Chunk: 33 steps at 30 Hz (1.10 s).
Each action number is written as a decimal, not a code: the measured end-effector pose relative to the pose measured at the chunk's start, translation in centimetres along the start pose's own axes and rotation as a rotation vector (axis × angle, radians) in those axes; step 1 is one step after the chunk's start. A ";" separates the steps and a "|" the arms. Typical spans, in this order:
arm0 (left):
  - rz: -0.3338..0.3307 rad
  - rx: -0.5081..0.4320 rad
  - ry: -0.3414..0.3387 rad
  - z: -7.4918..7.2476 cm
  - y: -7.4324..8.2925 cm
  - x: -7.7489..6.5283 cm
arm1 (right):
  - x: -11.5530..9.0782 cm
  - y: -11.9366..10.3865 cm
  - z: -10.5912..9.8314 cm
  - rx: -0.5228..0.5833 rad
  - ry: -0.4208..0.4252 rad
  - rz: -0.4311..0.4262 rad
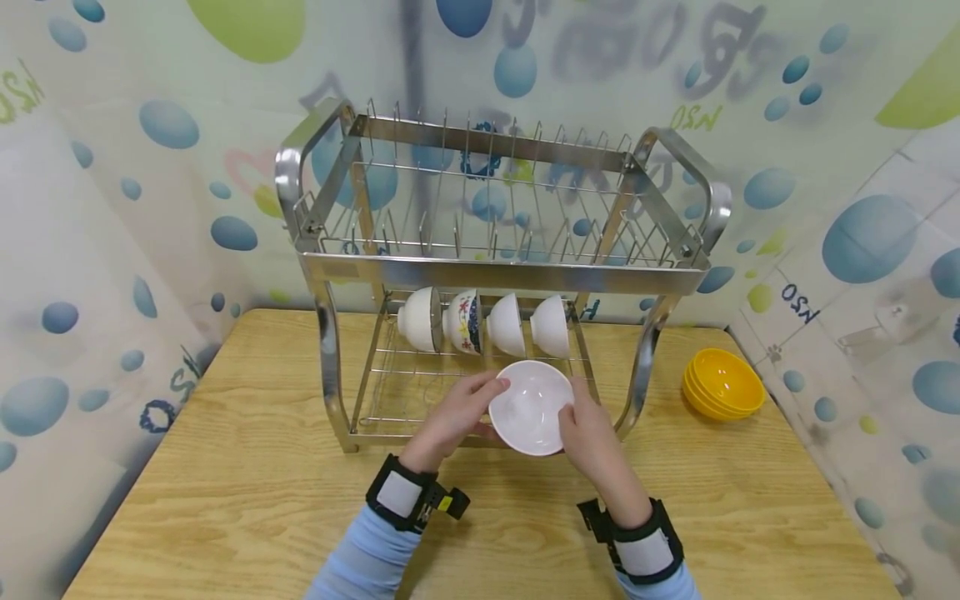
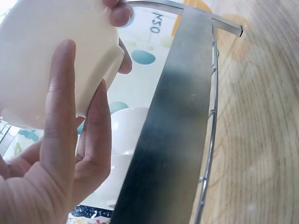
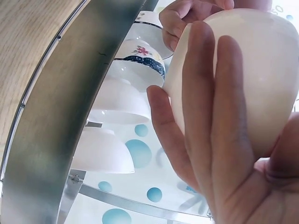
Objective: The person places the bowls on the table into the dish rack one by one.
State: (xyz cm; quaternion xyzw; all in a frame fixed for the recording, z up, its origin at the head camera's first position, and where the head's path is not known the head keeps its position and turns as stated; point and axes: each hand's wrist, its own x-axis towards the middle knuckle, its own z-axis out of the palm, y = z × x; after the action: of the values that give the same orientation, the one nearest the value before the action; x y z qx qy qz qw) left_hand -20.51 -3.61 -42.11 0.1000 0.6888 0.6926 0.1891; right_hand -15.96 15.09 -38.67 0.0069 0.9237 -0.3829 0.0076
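Between both hands a white bowl (image 1: 531, 408) is held up, its hollow turned toward the head camera. My left hand (image 1: 461, 410) grips its left side, thumb on the rim and fingers against the outer wall. On the opposite side my right hand (image 1: 592, 432) holds it with the thumb over the rim and fingers spread along the outside. Behind the hands, on the lower tier of a metal dish rack (image 1: 502, 273), a row of bowls stands on edge: a cream bowl (image 1: 422, 320), a flower-patterned bowl (image 1: 463, 322), a white bowl (image 1: 506, 325) and another white bowl (image 1: 551, 327).
A stack of yellow bowls (image 1: 724, 383) sits at the right of the wooden table (image 1: 225, 483). The rack's upper tier of upright wires (image 1: 480, 200) holds no dishes. A patterned sheet (image 1: 135, 225) hangs behind and at both sides.
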 end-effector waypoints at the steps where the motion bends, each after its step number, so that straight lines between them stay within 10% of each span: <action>1: -0.004 -0.003 0.002 0.0 0.0 0.0 | 0.0 0.0 0.0 -0.002 0.001 -0.002; 18: -0.022 -0.021 0.023 -0.2 -0.4 0.0 | 0.0 0.5 0.0 0.039 0.039 -0.009; 33: -0.004 -0.022 0.135 -1.5 -1.0 0.1 | -0.5 2.6 -2.4 0.149 0.275 0.054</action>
State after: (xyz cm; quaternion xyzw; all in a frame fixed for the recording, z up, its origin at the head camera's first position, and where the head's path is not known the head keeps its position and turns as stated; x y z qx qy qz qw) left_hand -21.09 -4.94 -43.16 0.0496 0.6926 0.7049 0.1447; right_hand -15.39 18.65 -38.79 0.0846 0.8847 -0.4453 -0.1090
